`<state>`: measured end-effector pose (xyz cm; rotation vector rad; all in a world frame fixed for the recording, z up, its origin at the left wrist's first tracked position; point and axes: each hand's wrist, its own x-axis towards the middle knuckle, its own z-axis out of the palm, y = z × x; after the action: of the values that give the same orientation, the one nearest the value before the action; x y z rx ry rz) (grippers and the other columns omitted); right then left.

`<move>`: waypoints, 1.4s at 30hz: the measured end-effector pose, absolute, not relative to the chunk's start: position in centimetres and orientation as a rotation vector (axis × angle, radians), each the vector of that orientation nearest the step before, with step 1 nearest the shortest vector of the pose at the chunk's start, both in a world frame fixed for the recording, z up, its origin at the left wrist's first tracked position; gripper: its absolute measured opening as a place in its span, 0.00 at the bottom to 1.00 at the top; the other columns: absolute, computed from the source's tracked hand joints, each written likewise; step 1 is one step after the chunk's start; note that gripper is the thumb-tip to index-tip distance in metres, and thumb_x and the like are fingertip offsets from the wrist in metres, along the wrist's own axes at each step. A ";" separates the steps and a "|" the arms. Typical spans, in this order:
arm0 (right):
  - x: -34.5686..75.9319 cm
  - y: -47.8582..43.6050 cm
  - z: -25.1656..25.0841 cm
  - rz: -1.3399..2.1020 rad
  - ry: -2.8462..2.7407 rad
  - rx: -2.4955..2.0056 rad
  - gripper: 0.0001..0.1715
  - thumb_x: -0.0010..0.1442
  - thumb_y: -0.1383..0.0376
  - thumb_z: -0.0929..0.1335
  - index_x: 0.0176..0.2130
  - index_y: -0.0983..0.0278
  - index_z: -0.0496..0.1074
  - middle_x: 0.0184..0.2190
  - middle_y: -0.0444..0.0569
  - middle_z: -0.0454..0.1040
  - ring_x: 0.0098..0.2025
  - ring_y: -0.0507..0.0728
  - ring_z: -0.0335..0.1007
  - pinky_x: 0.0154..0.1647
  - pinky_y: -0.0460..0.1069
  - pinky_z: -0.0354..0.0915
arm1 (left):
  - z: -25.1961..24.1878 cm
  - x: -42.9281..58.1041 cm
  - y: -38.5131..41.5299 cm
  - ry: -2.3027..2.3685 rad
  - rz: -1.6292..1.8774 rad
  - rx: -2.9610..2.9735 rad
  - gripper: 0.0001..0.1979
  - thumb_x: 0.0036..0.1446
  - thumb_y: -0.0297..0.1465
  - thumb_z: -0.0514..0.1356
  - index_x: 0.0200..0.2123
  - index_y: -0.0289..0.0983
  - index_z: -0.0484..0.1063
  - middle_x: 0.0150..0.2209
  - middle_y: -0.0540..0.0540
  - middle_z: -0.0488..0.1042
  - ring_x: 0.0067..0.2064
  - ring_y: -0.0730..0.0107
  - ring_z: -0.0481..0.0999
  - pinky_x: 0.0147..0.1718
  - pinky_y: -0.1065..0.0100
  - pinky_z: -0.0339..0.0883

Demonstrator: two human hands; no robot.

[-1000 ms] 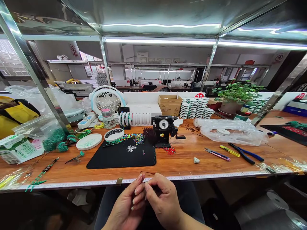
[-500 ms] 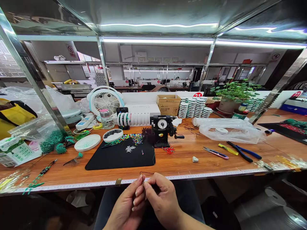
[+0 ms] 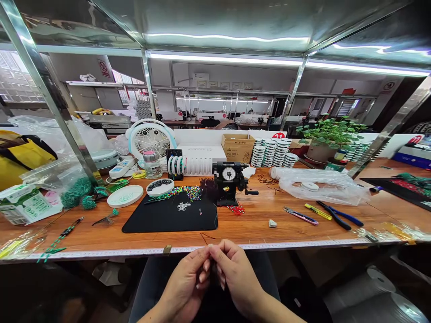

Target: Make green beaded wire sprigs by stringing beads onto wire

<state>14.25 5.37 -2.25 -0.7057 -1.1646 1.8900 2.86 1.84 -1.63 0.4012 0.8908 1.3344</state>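
My left hand (image 3: 190,278) and my right hand (image 3: 237,276) meet over my lap at the table's front edge, thumbs and index fingertips pinched together. A thin dark cord (image 3: 208,237) rises from between the fingertips and bends over the wooden surface. Both hands are closed on it; anything smaller at the fingertips is hidden. Beyond them lies a black mat (image 3: 161,220) with a heap of small silvery pieces (image 3: 183,205), a pink-tipped pin (image 3: 200,211) and many colourful beads (image 3: 190,193).
A black hand-cranked winding machine (image 3: 229,181) stands behind the mat. To the right lie a craft knife (image 3: 301,216), a yellow cutter (image 3: 318,211) and blue-black pliers (image 3: 340,215). White dishes (image 3: 125,196) and green cord bundles (image 3: 76,193) sit left. A measuring tape (image 3: 134,252) runs along the front edge.
My fingertips have drawn closer together, thumbs now meeting. The left hand has shifted slightly right, and the cord loop shows higher above the fingers. The view has shifted a little.
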 end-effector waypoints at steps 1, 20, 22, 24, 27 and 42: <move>13.9 5.5 -2.0 1.886 -1.133 -0.682 0.22 0.53 0.50 0.68 0.25 0.64 0.60 0.14 0.38 0.63 0.12 0.44 0.52 0.11 0.40 0.50 | -1.3 3.0 2.1 0.912 1.334 0.461 0.19 0.44 0.39 0.67 0.17 0.33 0.64 0.14 0.55 0.58 0.16 0.85 0.51 0.14 0.79 0.44; 14.2 4.7 -4.8 1.934 -1.230 -0.826 0.23 0.52 0.51 0.69 0.23 0.64 0.59 0.10 0.35 0.58 0.10 0.43 0.46 0.08 0.39 0.43 | -4.1 2.3 0.0 0.866 1.322 0.226 0.13 0.46 0.32 0.67 0.21 0.29 0.68 0.18 0.54 0.59 0.16 0.88 0.50 0.13 0.82 0.42; 14.1 4.6 -4.8 1.957 -1.218 -0.795 0.23 0.53 0.50 0.68 0.24 0.65 0.60 0.10 0.36 0.58 0.10 0.43 0.47 0.09 0.39 0.46 | -4.1 2.3 0.1 0.855 1.320 0.229 0.16 0.47 0.33 0.66 0.18 0.30 0.65 0.17 0.54 0.59 0.16 0.88 0.50 0.13 0.82 0.43; 14.5 4.6 -4.6 2.038 -1.214 -0.783 0.22 0.52 0.50 0.68 0.25 0.66 0.62 0.13 0.37 0.61 0.11 0.44 0.50 0.10 0.40 0.49 | -4.1 2.0 0.2 0.859 1.329 0.219 0.13 0.46 0.32 0.66 0.21 0.29 0.68 0.18 0.55 0.59 0.16 0.88 0.49 0.13 0.82 0.42; 15.0 4.5 -4.5 2.074 -1.231 -0.812 0.20 0.51 0.54 0.70 0.25 0.66 0.62 0.14 0.39 0.63 0.12 0.44 0.52 0.09 0.40 0.50 | -4.1 1.8 0.1 0.878 1.348 0.214 0.10 0.46 0.30 0.67 0.28 0.30 0.71 0.20 0.55 0.61 0.17 0.88 0.49 0.14 0.82 0.40; 14.7 4.1 -4.8 1.962 -1.378 -0.860 0.23 0.53 0.51 0.68 0.25 0.67 0.63 0.14 0.41 0.64 0.13 0.44 0.53 0.10 0.39 0.50 | -4.5 2.4 -0.4 0.926 1.286 0.244 0.19 0.40 0.35 0.68 0.15 0.32 0.61 0.14 0.56 0.55 0.16 0.86 0.47 0.15 0.79 0.39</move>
<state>14.73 4.09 -4.79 -0.8599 -1.3778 1.9616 2.45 -0.36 -4.47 0.2445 0.9260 1.2858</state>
